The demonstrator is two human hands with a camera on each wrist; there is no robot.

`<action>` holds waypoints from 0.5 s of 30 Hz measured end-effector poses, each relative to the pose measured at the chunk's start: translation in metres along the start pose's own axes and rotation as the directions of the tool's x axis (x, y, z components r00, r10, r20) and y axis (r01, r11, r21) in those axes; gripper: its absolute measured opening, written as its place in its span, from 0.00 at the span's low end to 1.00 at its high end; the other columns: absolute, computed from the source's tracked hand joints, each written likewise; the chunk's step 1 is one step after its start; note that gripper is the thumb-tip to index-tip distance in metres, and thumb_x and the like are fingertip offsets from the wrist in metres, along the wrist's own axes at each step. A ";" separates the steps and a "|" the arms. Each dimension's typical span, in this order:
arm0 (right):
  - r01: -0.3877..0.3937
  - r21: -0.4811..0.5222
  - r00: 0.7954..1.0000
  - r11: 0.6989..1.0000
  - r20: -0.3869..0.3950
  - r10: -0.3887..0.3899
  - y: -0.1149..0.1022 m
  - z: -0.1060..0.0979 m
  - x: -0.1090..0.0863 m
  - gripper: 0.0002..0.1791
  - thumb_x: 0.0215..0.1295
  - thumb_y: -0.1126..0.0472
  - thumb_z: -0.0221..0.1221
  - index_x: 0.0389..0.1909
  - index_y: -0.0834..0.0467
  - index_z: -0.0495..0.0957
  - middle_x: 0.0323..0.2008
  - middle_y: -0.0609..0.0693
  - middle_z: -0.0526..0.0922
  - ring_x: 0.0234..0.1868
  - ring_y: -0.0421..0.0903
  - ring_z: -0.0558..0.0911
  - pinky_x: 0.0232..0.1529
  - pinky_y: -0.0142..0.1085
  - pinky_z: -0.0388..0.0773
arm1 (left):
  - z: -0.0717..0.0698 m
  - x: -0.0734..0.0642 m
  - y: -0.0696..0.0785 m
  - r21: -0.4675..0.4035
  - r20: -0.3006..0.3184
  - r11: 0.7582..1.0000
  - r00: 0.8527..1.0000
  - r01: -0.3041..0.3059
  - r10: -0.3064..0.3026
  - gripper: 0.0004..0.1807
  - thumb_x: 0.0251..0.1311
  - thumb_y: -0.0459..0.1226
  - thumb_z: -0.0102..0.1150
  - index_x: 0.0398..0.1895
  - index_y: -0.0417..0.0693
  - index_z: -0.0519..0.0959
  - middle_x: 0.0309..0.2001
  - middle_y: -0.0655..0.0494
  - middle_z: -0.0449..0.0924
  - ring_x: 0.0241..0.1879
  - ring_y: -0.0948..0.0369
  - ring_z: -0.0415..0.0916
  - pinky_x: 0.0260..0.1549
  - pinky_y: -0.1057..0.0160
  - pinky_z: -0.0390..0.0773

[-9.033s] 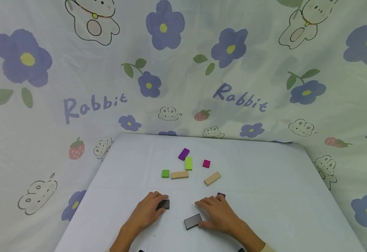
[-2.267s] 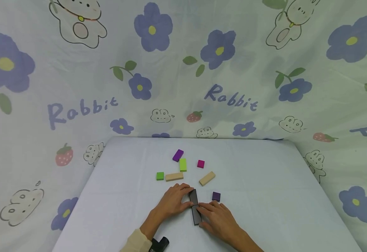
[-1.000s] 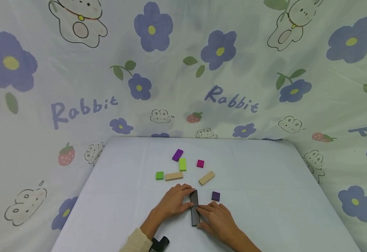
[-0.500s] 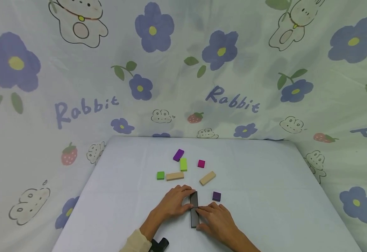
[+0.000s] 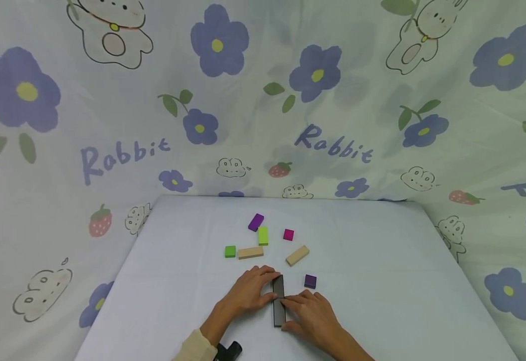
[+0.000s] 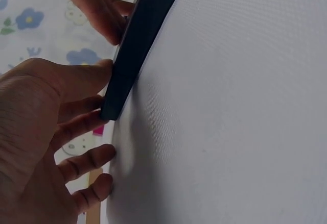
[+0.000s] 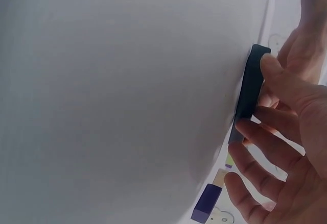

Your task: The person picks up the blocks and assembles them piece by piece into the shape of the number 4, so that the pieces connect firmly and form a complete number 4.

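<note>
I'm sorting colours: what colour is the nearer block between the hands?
The nearer block is dark grey, shown best in the head view.

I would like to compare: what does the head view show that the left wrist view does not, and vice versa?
Only head: green block, lime block, bright purple block, dark purple block and sleeve.

Only left wrist: the palm side of the fingers of the left hand.

Both: left hand, right hand, dark grey blocks, a wooden block and, apparently, the magenta block.
</note>
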State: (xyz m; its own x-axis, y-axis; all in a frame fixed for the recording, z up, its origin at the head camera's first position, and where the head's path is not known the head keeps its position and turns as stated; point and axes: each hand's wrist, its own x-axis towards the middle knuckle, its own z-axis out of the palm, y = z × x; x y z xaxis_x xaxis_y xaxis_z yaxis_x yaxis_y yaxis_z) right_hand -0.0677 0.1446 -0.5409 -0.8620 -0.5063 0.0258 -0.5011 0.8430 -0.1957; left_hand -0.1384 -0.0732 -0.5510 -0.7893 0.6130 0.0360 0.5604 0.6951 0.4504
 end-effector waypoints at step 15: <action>-0.091 0.123 0.991 0.988 -0.088 0.102 0.032 -0.020 0.002 0.34 0.57 0.32 0.66 0.62 0.44 0.78 0.55 0.46 0.83 0.57 0.50 0.81 0.54 0.55 0.79 | 0.001 -0.011 0.002 -0.045 -0.088 0.999 0.996 -0.002 -0.002 0.39 0.62 0.58 0.64 0.74 0.56 0.68 0.72 0.58 0.67 0.66 0.55 0.68 0.57 0.45 0.71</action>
State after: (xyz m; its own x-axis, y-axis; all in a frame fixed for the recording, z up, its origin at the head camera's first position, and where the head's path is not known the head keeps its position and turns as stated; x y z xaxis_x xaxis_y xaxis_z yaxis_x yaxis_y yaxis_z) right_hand -0.0869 0.1747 -0.5279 -0.9121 -0.3995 0.0922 -0.4073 0.8567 -0.3165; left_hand -0.1281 -0.0786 -0.5511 -0.8094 0.5761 0.1138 0.5502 0.6763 0.4899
